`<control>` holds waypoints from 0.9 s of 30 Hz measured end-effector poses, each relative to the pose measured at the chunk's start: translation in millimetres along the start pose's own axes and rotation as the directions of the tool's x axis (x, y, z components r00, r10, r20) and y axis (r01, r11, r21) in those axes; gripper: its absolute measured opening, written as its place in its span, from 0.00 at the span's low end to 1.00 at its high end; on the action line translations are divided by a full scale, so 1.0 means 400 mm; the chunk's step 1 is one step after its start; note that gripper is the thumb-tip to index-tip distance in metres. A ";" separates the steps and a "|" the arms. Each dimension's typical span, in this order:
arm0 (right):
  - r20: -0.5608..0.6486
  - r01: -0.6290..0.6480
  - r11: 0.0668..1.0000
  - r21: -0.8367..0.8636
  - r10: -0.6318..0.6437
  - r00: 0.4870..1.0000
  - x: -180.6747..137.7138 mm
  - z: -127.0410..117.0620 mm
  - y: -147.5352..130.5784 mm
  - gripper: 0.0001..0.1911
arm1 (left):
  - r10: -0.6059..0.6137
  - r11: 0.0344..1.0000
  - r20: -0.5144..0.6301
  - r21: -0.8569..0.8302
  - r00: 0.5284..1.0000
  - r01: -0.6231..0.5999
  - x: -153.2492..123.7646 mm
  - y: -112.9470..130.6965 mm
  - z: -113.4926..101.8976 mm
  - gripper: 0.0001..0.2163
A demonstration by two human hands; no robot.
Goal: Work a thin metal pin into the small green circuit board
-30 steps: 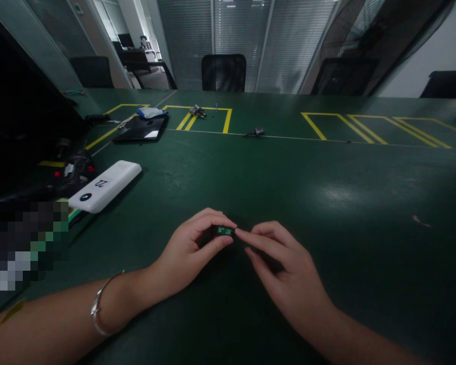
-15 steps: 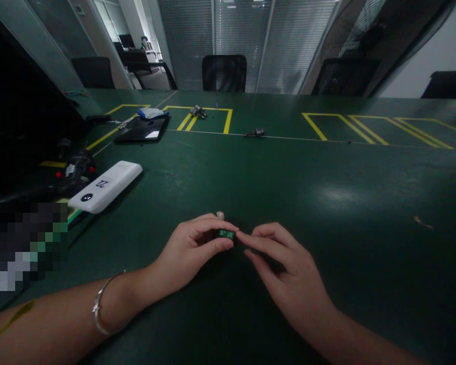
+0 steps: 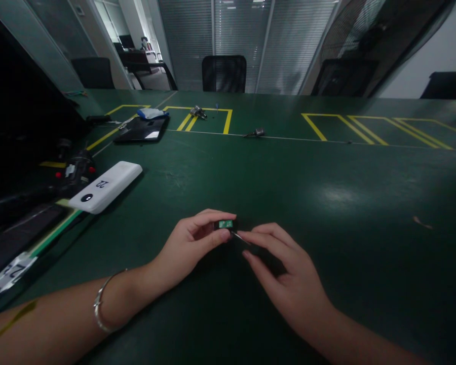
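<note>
A small green circuit board [image 3: 226,224] with light markings sits in a dark part between the fingers and thumb of my left hand [image 3: 192,235]. Those fingers are closed around it, hiding most of its body. From its lower right corner a thin shiny metal strip [image 3: 240,236] sticks out toward my right hand [image 3: 279,253]. My right index fingertip lies against or just over this strip; actual contact is hard to make out. The right thumb stays apart below, with a gap between it and the index finger.
Left on the green table [image 3: 228,172] are a white power bank [image 3: 108,185] marked 22, a dark phone-like slab [image 3: 26,241] and black gear. Farther back lie a black clipboard [image 3: 140,129], a small metal-tipped tool [image 3: 255,133] and metal parts [image 3: 198,112].
The circuit board has risen slightly and tilted in my left hand. The thin metal strip now shows beside it. My right index fingertip has shifted off the board's edge.
</note>
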State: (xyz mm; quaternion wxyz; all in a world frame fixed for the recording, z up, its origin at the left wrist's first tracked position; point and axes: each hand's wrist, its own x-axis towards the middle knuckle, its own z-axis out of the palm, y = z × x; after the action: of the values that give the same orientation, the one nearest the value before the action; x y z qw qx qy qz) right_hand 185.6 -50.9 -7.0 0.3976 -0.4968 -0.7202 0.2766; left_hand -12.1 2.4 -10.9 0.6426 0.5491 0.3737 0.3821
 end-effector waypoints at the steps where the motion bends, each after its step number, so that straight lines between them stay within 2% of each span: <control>1: 0.008 -0.002 1.000 0.007 0.002 1.000 -0.001 0.000 0.000 0.16 | -0.014 0.999 0.012 -0.032 1.000 0.014 0.000 -0.002 0.000 0.10; 5: 0.009 -0.010 1.000 0.021 0.010 1.000 -0.002 0.002 0.000 0.14 | -0.048 0.990 0.068 -0.131 0.997 0.056 0.000 -0.011 0.000 0.10; 9: 0.010 -0.017 0.999 0.034 0.016 1.000 0.003 0.003 0.001 0.13 | -0.022 0.988 0.097 -0.150 0.995 0.036 0.002 -0.011 -0.003 0.12; 12: 0.011 -0.032 0.998 0.045 0.031 0.999 0.007 0.004 0.001 0.13 | -0.035 0.985 0.178 -0.163 0.983 0.065 0.001 -0.003 -0.002 0.17; 14: 0.006 -0.036 0.998 0.044 0.036 0.999 0.009 0.003 0.002 0.12 | -0.064 0.988 0.211 -0.124 0.975 0.092 -0.001 0.002 0.001 0.17; 19: -0.022 -0.036 0.999 0.025 0.036 0.999 0.008 0.002 0.005 0.12 | -0.015 0.999 0.112 -0.041 0.994 0.020 -0.005 0.000 0.002 0.09; 23: -0.022 -0.043 0.999 -0.011 0.043 0.999 0.005 0.002 0.004 0.13 | 0.026 0.999 0.020 -0.042 0.999 -0.025 -0.002 -0.003 0.000 0.08; 27: -0.030 -0.038 0.999 -0.034 0.037 0.999 0.003 0.003 0.005 0.13 | 0.034 0.996 -0.008 -0.084 0.999 -0.035 0.003 -0.001 -0.001 0.12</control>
State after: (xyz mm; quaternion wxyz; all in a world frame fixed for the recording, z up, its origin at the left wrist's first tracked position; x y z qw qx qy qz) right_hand 185.3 -49.1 -9.0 0.3943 -0.5210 -0.7094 0.2641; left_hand -11.9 3.7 -11.5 0.6571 0.5268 0.3498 0.4103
